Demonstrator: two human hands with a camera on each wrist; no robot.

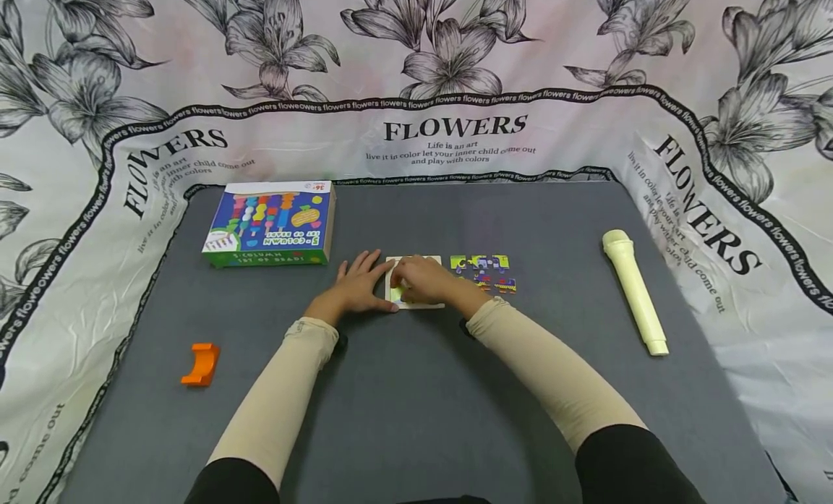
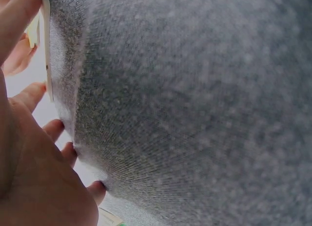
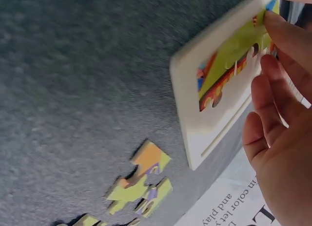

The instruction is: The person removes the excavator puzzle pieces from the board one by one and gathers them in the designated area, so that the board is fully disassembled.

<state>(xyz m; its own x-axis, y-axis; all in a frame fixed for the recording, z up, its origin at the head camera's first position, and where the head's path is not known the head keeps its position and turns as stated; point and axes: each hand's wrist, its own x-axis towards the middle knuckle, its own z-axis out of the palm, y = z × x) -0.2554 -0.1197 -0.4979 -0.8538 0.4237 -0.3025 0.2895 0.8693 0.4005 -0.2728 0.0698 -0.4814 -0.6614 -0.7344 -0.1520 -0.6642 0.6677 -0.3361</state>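
Observation:
A pale framed jigsaw board [image 3: 187, 114] lies on the grey table, with part of a yellow-green and red picture in it. My left hand [image 1: 356, 285] is spread beside it, palm down, its thumb and index finger at the board's left edge. Over the board, my right hand [image 1: 423, 278] pinches a yellow-green puzzle piece [image 2: 33, 32] in its fingertips, most of the piece hidden by the fingers. The other fingers of that hand are bent above the bare part of the board. Several loose puzzle pieces [image 1: 481, 262] lie just right of the board.
A colourful game box [image 1: 270, 225] stands at the back left. An orange curved block [image 1: 202, 364] lies at the left, and a pale yellow tube [image 1: 634, 291] at the right. The flower-printed cloth [image 1: 455, 139] borders the grey surface.

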